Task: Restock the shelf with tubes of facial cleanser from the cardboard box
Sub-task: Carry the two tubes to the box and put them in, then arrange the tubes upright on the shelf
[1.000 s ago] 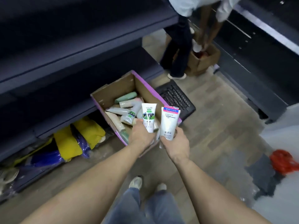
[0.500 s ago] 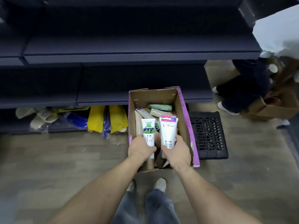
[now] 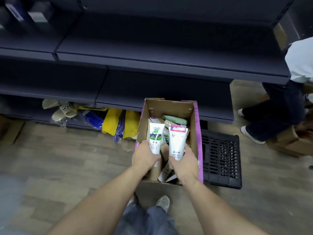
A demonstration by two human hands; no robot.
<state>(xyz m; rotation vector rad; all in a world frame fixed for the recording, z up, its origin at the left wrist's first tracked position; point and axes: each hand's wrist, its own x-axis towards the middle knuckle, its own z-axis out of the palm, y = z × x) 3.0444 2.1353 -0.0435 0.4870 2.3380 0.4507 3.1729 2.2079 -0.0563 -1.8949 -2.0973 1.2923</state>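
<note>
An open cardboard box (image 3: 171, 107) with purple outer sides stands on the floor against the dark shelf unit (image 3: 152, 58). Above the box my left hand (image 3: 144, 154) grips a white tube with a green label (image 3: 155, 138), held upright. Beside it my right hand (image 3: 183, 162) grips a larger white tube with a pink-topped crimp (image 3: 177, 141). Several more tubes lie in the box, among them a pale green one (image 3: 175, 119). The shelf boards in front of me are bare.
A black plastic crate (image 3: 221, 158) lies right of the box. Yellow and blue packets (image 3: 115, 122) and beige slippers (image 3: 62, 110) sit under the lowest shelf. Another person (image 3: 288, 106) stands at the right over a second cardboard box (image 3: 288, 143). My feet are behind the box.
My view has swung from the aisle to face the shelves squarely. Both hands keep their tubes above the box, almost unmoved relative to it.
</note>
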